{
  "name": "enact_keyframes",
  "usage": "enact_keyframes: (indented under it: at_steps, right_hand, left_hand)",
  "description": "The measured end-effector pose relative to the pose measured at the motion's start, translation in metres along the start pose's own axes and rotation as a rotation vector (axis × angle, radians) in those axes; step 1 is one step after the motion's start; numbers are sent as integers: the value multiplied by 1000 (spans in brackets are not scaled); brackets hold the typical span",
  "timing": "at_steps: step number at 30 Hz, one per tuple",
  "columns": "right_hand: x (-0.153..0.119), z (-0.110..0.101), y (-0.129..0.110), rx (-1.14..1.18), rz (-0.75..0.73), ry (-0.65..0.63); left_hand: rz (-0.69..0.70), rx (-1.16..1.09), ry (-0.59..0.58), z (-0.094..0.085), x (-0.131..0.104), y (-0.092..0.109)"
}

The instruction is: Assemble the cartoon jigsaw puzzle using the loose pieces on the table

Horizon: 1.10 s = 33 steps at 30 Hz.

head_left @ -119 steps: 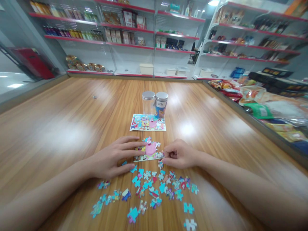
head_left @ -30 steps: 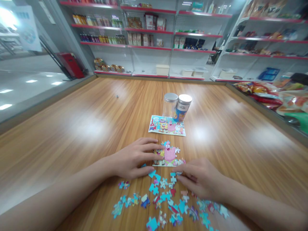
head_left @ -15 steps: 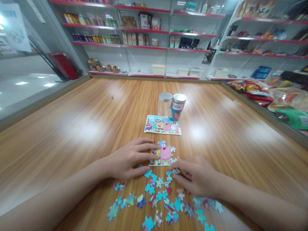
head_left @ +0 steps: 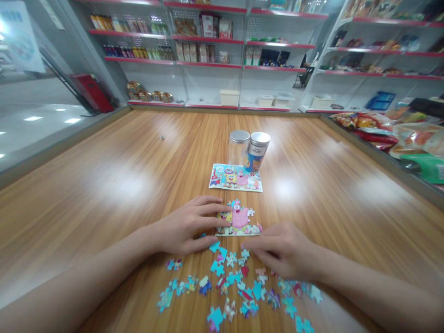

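A partly joined jigsaw puzzle (head_left: pixel 240 219) shows a pink starfish figure and part of a yellow one. My left hand (head_left: pixel 187 226) lies flat with its fingers spread, fingertips resting over the puzzle's left side. Just below the puzzle's lower right edge, my right hand (head_left: pixel 284 249) is curled, its index finger and thumb close together at a small light-blue puzzle piece (head_left: pixel 245 254); the fingers partly hide it. Several loose pieces, mostly blue, lie scattered nearer to me, among them a blue piece (head_left: pixel 215 317) and a purple piece (head_left: pixel 274 299).
Beyond the puzzle lies a printed picture sheet (head_left: pixel 236 178). Behind it stand a clear jar (head_left: pixel 238 148) with a silver lid and a blue-and-white can (head_left: pixel 257 151). Packaged goods (head_left: pixel 367 127) line the table's right edge. Stocked shelves (head_left: pixel 208 64) rise behind the wooden table (head_left: pixel 138 152).
My right fingertips have shifted slightly left, and the puzzle's lower right corner now shows more. The piece seen between the right fingers is now hidden. My left hand stays in place.
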State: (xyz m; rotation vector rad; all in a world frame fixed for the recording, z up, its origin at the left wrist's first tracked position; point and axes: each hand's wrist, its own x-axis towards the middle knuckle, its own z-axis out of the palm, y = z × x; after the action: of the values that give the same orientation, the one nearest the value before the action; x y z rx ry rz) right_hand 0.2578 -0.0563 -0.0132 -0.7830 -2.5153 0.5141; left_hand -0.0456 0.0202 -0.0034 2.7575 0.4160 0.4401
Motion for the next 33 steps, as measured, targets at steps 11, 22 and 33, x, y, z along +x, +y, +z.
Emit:
enact_keyframes:
  at_steps: [11, 22, 33]
  right_hand:
    - [1, -5, -2, 109, -31, -53]
    - [2, -5, 0, 41, -64, -56]
    - [2, -4, 0, 59, -84, -49]
  left_hand:
    - [8, 8, 15, -1, 2, 2]
    - [7, -2, 24, 1, 0, 0]
    - [9, -3, 30, -1, 1, 1]
